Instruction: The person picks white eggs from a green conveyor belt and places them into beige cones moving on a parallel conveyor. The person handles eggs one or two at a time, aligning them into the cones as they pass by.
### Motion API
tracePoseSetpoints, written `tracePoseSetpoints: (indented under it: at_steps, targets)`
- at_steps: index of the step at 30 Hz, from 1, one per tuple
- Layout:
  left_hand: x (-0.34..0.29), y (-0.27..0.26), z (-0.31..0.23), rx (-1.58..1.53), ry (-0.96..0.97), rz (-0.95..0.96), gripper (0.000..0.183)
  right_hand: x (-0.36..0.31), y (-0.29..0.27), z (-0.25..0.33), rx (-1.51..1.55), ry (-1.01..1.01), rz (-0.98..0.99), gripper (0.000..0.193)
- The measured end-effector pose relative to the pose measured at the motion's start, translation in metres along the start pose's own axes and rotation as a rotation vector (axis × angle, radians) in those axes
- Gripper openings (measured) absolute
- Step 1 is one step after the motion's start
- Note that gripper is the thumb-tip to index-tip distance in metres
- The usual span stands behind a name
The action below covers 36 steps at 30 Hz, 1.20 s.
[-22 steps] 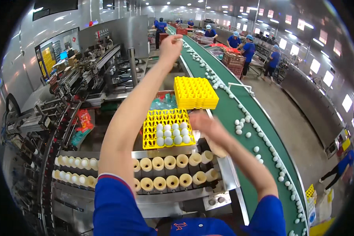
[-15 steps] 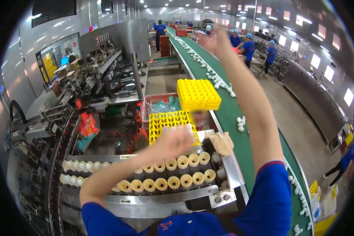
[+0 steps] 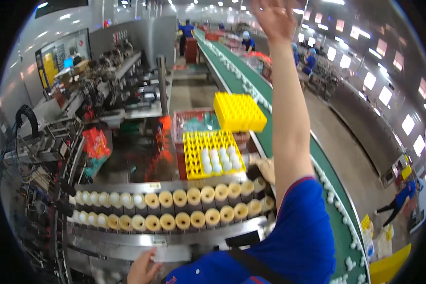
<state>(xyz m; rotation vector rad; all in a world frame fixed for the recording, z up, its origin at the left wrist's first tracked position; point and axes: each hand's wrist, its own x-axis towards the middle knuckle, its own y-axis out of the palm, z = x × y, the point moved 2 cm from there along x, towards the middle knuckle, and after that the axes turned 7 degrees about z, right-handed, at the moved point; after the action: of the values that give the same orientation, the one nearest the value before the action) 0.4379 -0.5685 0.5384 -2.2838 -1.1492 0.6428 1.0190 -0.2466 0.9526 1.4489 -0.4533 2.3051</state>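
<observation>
Head view: left hand (image 3: 144, 269) low, by the near edge of the cup conveyor (image 3: 194, 236), toward its left end; fingers apart, nothing seen in grip. Right hand (image 3: 277, 19) high over the green belt (image 3: 266, 144), at the frame top; grip spread, looks empty. Yellow tray (image 3: 187, 158) sits just beyond the conveyor's far edge, toward the right; white eggs (image 3: 226, 166) fill its near right part. Stack of yellow trays (image 3: 240, 113) behind.

Handling, my judgement: eggs look fragile, so use soft fingertips, light even pressure, seat them squarely, keep the sleeve off the tray. Pale plate (image 3: 155, 185) on the far rail: markings too small to read.
</observation>
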Motion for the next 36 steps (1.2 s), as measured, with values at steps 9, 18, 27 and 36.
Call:
tracePoseSetpoints:
  at_steps: [9, 18, 27, 36]
  targets:
    - [0.003, 0.014, 0.012, -0.301, -0.061, -0.082, 0.054, -0.049, 0.028, -0.069, 0.057, 0.01, -0.095, 0.051]
    - [0.013, 0.043, -0.004, -0.33, 0.09, -0.072, 0.051, -0.101, 0.066, -0.139, 0.151, 0.189, -0.189, 0.051]
    - [0.015, 0.044, -0.009, -0.256, 0.012, -0.146, 0.046, -0.096, 0.137, -0.528, -1.505, 0.979, 0.237, 0.023]
    - [0.033, 0.073, -0.012, -0.325, -0.063, -0.067, 0.04, -0.185, 0.328, -0.459, -1.521, 0.528, 0.56, 0.01]
